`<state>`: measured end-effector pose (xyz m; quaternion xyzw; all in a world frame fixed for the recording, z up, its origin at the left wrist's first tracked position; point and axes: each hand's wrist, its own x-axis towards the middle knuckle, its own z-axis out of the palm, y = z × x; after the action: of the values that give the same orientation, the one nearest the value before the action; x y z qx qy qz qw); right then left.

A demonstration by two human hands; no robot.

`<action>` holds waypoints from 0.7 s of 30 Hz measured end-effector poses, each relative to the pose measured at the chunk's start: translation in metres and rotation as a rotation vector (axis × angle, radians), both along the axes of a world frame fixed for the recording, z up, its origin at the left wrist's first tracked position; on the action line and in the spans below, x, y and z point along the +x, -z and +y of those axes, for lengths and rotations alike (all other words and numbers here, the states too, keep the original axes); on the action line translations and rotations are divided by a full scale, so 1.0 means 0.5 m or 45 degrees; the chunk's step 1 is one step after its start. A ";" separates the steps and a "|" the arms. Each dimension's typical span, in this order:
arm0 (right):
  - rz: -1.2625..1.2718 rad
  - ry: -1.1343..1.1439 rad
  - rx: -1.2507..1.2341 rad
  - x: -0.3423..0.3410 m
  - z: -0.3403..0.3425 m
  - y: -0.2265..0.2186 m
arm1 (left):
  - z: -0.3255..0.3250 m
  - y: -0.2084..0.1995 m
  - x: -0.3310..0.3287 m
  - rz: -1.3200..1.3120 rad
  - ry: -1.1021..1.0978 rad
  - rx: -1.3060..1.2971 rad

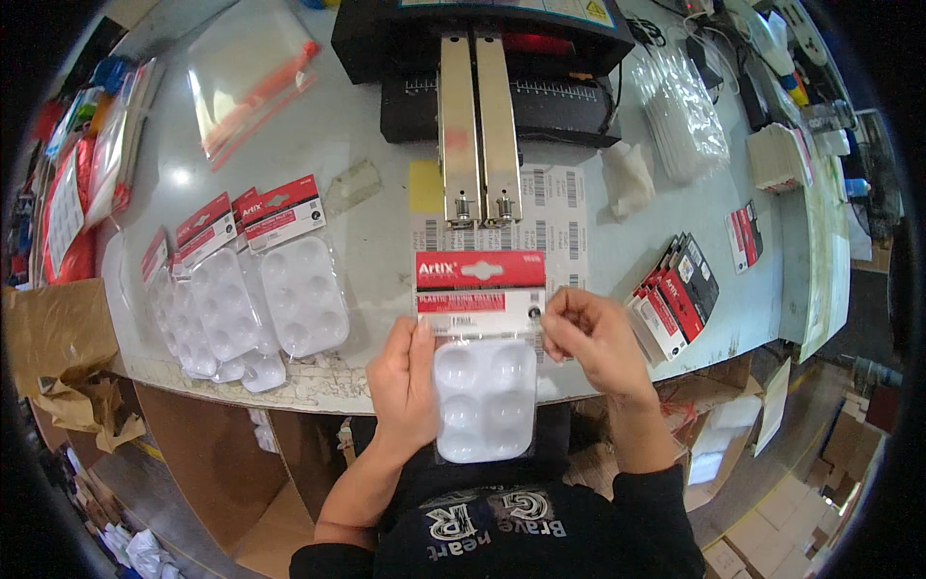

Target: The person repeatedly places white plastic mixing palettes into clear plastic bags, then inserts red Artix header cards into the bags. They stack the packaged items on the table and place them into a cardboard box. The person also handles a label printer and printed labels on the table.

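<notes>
In front of my body I hold a packaged paint palette [484, 400], a white plastic tray with round wells in a clear bag under a red and white header card [480, 280]. My left hand [403, 381] grips the left side, its thumb along the card's lower left corner. The curled fingers of my right hand [588, 333] pinch the card's right edge. Just beyond the card, the two metal arms [479, 135] of a black machine [564, 111] point toward me. Several similar packaged palettes [307, 294] lie overlapping at the left.
A stack of folded header cards [675, 299] lies at the right, with a single card [744, 236] farther off. Barcode label sheets [555, 212] lie beneath the metal arms. Clear bags [685, 121] are piled at the back right, others [246, 82] back left. Cardboard boxes [217, 463] stand below the table's front edge.
</notes>
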<state>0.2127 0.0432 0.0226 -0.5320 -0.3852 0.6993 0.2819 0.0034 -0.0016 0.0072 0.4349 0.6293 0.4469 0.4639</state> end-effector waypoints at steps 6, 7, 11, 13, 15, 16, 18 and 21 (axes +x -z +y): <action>0.233 0.417 0.030 -0.064 0.079 0.062 | 0.116 0.052 0.007 0.138 -0.101 0.070; 0.300 0.414 0.140 -0.068 0.089 0.072 | 0.133 0.058 0.001 0.125 -0.109 0.088; 0.334 0.419 0.125 -0.069 0.099 0.098 | 0.148 0.077 -0.013 0.099 -0.031 0.124; 0.278 0.385 0.109 -0.069 0.103 0.098 | 0.142 0.086 -0.008 0.160 -0.059 0.087; 0.074 0.280 0.224 -0.055 0.100 0.077 | 0.136 0.085 -0.013 0.211 -0.044 0.072; -0.126 0.206 0.331 -0.040 0.095 0.059 | 0.136 0.077 -0.027 0.238 -0.033 0.068; -0.608 0.141 0.610 0.005 0.080 0.019 | 0.139 0.054 -0.064 0.446 -0.049 -0.006; -1.276 0.298 0.704 0.151 0.024 -0.042 | 0.132 -0.010 -0.180 0.993 -0.336 -0.146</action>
<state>0.2882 0.0555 0.0435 -0.7437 -0.5785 0.1999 0.2689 -0.0869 0.0642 0.0122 0.4607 0.8320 0.2685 0.1530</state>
